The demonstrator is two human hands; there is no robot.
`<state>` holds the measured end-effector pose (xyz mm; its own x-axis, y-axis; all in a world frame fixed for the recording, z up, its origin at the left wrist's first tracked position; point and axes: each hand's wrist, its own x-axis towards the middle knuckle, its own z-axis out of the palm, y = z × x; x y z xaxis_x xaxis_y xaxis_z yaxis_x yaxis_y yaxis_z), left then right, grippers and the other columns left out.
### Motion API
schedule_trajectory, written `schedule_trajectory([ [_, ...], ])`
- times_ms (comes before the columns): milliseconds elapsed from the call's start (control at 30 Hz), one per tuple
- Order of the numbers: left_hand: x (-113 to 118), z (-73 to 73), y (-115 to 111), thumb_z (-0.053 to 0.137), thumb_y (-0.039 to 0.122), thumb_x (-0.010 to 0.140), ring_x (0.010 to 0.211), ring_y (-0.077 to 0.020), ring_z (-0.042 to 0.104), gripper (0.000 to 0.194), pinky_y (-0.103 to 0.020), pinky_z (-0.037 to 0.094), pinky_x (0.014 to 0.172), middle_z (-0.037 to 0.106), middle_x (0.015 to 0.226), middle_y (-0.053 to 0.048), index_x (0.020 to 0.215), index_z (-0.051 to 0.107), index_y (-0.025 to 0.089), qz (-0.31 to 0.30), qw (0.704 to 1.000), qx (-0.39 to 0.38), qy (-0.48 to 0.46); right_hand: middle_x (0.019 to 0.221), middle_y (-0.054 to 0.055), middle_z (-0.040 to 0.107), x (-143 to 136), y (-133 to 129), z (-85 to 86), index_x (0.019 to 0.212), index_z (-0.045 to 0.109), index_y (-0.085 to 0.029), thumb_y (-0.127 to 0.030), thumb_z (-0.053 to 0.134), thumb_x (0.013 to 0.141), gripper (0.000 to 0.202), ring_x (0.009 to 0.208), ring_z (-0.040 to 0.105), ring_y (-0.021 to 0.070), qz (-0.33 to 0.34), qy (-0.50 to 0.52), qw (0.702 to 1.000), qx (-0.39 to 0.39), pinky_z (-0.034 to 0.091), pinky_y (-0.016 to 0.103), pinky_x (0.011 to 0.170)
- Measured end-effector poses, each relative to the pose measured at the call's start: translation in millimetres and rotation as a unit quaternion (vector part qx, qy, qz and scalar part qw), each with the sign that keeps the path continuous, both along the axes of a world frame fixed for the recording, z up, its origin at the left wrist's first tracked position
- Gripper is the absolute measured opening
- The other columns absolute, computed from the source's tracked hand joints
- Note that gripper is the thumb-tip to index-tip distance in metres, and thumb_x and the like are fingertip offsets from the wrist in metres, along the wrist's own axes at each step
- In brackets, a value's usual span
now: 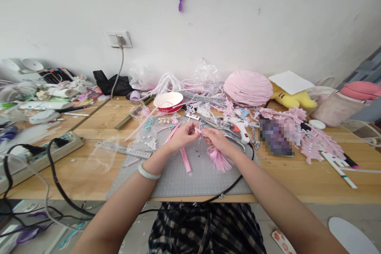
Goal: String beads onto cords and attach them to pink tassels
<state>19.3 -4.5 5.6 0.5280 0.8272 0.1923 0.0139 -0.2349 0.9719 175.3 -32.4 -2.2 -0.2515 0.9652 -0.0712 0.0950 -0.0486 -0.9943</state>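
My left hand (185, 135) and my right hand (217, 139) meet above the grey cutting mat (178, 184). Both are pinched on a small piece of pink ribbon (199, 130), mostly covered by the fingertips. Beneath my right hand is a pink tassel (220, 160) with its threads fanned out; whether it joins the held ribbon I cannot tell. A pink ribbon strip (185, 161) lies on the mat between my forearms. Just beyond my right hand rests a white glue gun (243, 131) with an orange trigger.
A metal ruler (125, 150) and small bags of beads (149, 141) lie left of my hands. Behind stand a red-and-white bowl (168, 103) and a pink yarn-like bundle (248, 88). A black cable (230, 187) crosses the mat's front. A power strip (44, 162) sits far left.
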Motion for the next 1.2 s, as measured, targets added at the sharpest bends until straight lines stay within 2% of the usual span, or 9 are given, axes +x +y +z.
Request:
schedule_trajectory([
  [100, 0.6, -0.3, 0.0, 0.065, 0.024, 0.068, 0.060, -0.0060, 0.043, 0.023, -0.019, 0.035, 0.055, 0.045, 0.069, 0.006, 0.080, 0.046, 0.016, 0.017, 1.000, -0.006, -0.001, 0.054, -0.005, 0.041, 1.4, 0.6, -1.5, 0.069, 0.053, -0.018, -0.040, 0.049, 0.076, 0.024, 0.047, 0.037, 0.0084, -0.039, -0.024, 0.998, 0.052, 0.030, 0.021, 0.045],
  [167, 0.9, -1.5, 0.7, 0.067, 0.022, 0.066, 0.062, -0.0064, 0.046, 0.028, -0.019, 0.038, 0.058, 0.048, 0.072, 0.005, 0.083, 0.045, 0.017, 0.033, 0.999, -0.014, -0.006, 0.073, 0.000, 0.055, 3.1, 0.6, -0.2, 0.076, 0.058, -0.019, -0.036, 0.054, 0.074, 0.018, 0.068, 0.050, 0.0128, -0.073, -0.038, 0.991, 0.101, 0.039, 0.024, 0.061],
  [267, 1.6, -3.9, 2.3, 0.070, 0.020, 0.061, 0.062, -0.0065, 0.049, 0.035, -0.021, 0.041, 0.061, 0.047, 0.072, 0.006, 0.082, 0.042, 0.018, 0.061, 0.998, -0.026, -0.017, 0.096, 0.004, 0.060, 5.6, 1.1, 1.9, 0.083, 0.063, -0.020, -0.031, 0.062, 0.069, 0.018, 0.093, 0.051, 0.0183, -0.091, -0.054, 0.982, 0.154, 0.038, 0.029, 0.079],
  [533, 3.1, -5.2, 1.9, 0.066, 0.017, 0.066, 0.073, -0.0121, 0.058, 0.025, -0.028, 0.048, 0.071, 0.057, 0.076, 0.000, 0.086, 0.050, 0.015, 0.039, 0.998, -0.035, -0.033, 0.085, 0.003, 0.064, 8.3, 7.9, -5.9, 0.082, 0.062, -0.018, -0.029, 0.051, 0.076, 0.016, 0.081, 0.056, 0.0169, -0.100, -0.054, 0.983, 0.143, 0.041, 0.030, 0.076],
  [767, -0.7, -4.2, 2.5, 0.059, 0.028, 0.075, 0.073, -0.0121, 0.055, 0.024, -0.026, 0.045, 0.069, 0.058, 0.080, -0.001, 0.096, 0.056, 0.017, 0.037, 0.999, 0.010, -0.029, 0.089, 0.003, 0.063, 8.7, 10.9, -6.0, 0.088, 0.062, -0.019, -0.032, 0.051, 0.078, 0.020, 0.078, 0.056, 0.0155, -0.081, -0.010, 0.988, 0.128, 0.042, 0.027, 0.069],
  [867, 0.4, -2.7, 1.8, 0.062, 0.029, 0.072, 0.075, -0.0137, 0.056, 0.024, -0.027, 0.045, 0.069, 0.061, 0.084, -0.003, 0.092, 0.058, 0.016, 0.026, 0.999, 0.018, -0.013, 0.084, 0.002, 0.062, 7.8, 10.5, -5.8, 0.085, 0.062, -0.019, -0.031, 0.053, 0.075, 0.018, 0.073, 0.055, 0.0141, -0.066, 0.008, 0.991, 0.112, 0.042, 0.026, 0.066],
  [1000, 1.7, -0.5, 0.6, 0.065, 0.030, 0.070, 0.071, -0.0137, 0.056, 0.019, -0.027, 0.044, 0.068, 0.058, 0.075, 0.000, 0.079, 0.056, 0.015, 0.033, 0.999, 0.028, 0.003, 0.070, -0.001, 0.059, 5.9, 10.0, -8.0, 0.082, 0.062, -0.017, -0.032, 0.057, 0.072, 0.018, 0.060, 0.051, 0.0118, -0.047, 0.027, 0.995, 0.080, 0.042, 0.025, 0.059],
  [1100, 1.7, 1.1, -0.3, 0.063, 0.031, 0.071, 0.070, -0.0130, 0.053, 0.017, -0.026, 0.042, 0.068, 0.056, 0.072, 0.001, 0.075, 0.056, 0.015, 0.043, 0.998, 0.039, 0.010, 0.068, -0.002, 0.056, 6.5, 10.7, -9.3, 0.079, 0.058, -0.017, -0.034, 0.056, 0.073, 0.018, 0.058, 0.049, 0.0105, -0.079, 0.037, 0.993, 0.076, 0.040, 0.024, 0.057],
  [1200, 2.1, 2.0, -1.1, 0.063, 0.031, 0.071, 0.071, -0.0129, 0.051, 0.017, -0.026, 0.041, 0.070, 0.056, 0.073, 0.001, 0.075, 0.056, 0.016, 0.057, 0.997, 0.043, 0.008, 0.062, -0.003, 0.051, 8.6, 10.2, -6.9, 0.069, 0.055, -0.017, -0.037, 0.055, 0.075, 0.021, 0.056, 0.044, 0.0094, -0.106, 0.036, 0.990, 0.083, 0.037, 0.023, 0.055],
])
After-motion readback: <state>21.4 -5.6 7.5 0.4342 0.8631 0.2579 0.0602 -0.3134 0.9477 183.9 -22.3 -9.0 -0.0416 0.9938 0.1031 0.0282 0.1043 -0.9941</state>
